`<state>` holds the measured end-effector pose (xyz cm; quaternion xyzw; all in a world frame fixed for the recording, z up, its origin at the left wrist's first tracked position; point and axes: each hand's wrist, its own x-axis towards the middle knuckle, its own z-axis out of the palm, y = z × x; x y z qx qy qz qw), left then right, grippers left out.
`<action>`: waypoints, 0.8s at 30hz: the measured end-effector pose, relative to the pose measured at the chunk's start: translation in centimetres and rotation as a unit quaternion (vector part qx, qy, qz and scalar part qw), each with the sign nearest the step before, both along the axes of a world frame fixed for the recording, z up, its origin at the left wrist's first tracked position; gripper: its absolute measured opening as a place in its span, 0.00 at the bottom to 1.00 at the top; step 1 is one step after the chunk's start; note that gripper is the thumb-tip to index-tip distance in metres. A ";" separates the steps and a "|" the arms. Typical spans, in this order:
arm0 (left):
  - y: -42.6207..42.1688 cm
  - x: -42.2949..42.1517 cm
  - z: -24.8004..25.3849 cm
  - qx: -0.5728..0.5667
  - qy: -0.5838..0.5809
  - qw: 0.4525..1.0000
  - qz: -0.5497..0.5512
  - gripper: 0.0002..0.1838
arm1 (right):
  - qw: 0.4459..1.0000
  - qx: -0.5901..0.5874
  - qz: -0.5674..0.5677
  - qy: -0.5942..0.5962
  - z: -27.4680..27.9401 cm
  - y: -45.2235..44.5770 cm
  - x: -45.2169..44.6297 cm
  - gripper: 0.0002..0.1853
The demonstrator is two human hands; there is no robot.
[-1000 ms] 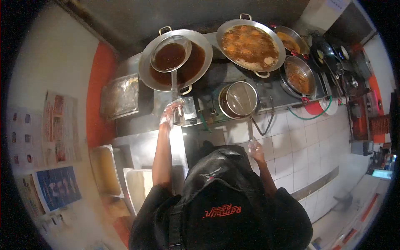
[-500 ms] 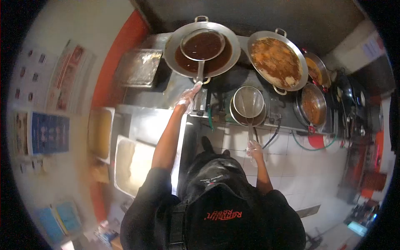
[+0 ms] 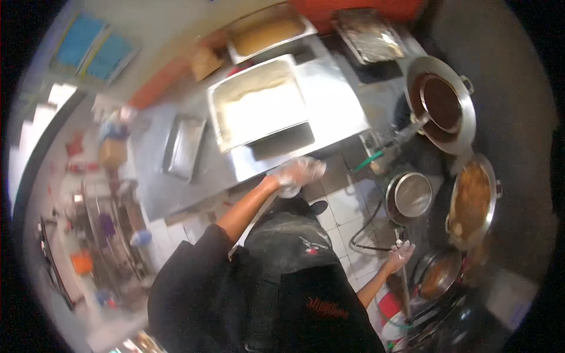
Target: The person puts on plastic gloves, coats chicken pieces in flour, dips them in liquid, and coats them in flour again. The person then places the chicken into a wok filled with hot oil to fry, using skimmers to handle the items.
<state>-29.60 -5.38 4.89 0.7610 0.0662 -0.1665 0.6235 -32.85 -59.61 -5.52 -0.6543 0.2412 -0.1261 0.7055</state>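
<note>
My left hand (image 3: 301, 172), in a clear plastic glove, is blurred by motion near the front edge of the steel table; it looks loosely open, holding nothing visible. Closest to it is a deep metal pan (image 3: 215, 97) of white powder. My gloved right hand (image 3: 400, 256) is at the handle end of a round mesh strainer (image 3: 413, 195), its fingers apparently round the handle. That strainer rests over a pot (image 3: 391, 203). Another round strainer (image 3: 440, 100) lies in a wide pan (image 3: 468, 126) of dark brown liquid, out of either hand.
A pan of yellowish liquid (image 3: 268, 35) and a foil-covered tray (image 3: 371, 38) stand behind. At left on the table sits a small metal tray (image 3: 184, 147). Right of me are a wide pan of orange-brown food (image 3: 472, 197) and a smaller pan (image 3: 440, 276). A hose (image 3: 356, 241) hangs over the tiled floor.
The view has swung left toward the steel table. My left hand has let go of the strainer in the dark liquid and moved back toward the table. My right hand stays at its strainer's handle.
</note>
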 end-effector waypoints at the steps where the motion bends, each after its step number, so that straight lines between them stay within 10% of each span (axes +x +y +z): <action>1: 2.3 -4.3 -4.2 0.116 -0.049 0.992 -0.030 0.21 | 0.986 -0.143 0.081 -0.033 2.6 2.7 1.7 0.24; 2: 4.1 -8.4 -7.6 0.229 -0.072 0.970 -0.042 0.22 | 0.951 -0.272 0.133 -0.065 5.2 5.5 3.7 0.24; 3: 5.8 -12.4 -8.2 -0.069 0.044 0.986 0.142 0.20 | 0.898 -0.394 0.164 -0.107 7.8 8.3 5.7 0.23; 5: 8.1 -16.5 -4.6 0.255 0.101 0.957 0.094 0.22 | 0.865 -0.434 0.218 -0.125 12.0 15.9 10.4 0.21; 8: 10.9 -25.0 -7.9 0.327 0.223 0.898 0.190 0.28 | 0.835 -0.409 0.348 -0.120 19.8 30.6 13.5 0.17; 10: 11.7 -30.4 -9.6 0.348 0.254 0.881 0.197 0.29 | 0.808 -0.359 0.435 -0.174 18.8 39.0 15.5 0.16; 14: 11.2 -38.1 -12.4 0.207 0.134 0.891 0.380 0.24 | 0.571 -0.406 0.614 -0.365 11.0 55.4 20.7 0.18; 20: 13.1 -35.9 -9.5 0.161 0.104 0.863 0.468 0.16 | 0.527 -0.446 0.719 -0.077 6.0 70.3 21.1 0.43; 23: 16.8 -31.3 -6.0 0.228 -0.029 0.883 0.410 0.14 | 0.289 -0.621 0.717 -0.126 7.6 71.5 17.9 0.52; 24: 18.0 -29.1 -4.6 0.190 -0.082 0.885 0.417 0.14 | 0.285 -0.622 0.720 -0.118 7.7 71.3 18.0 0.52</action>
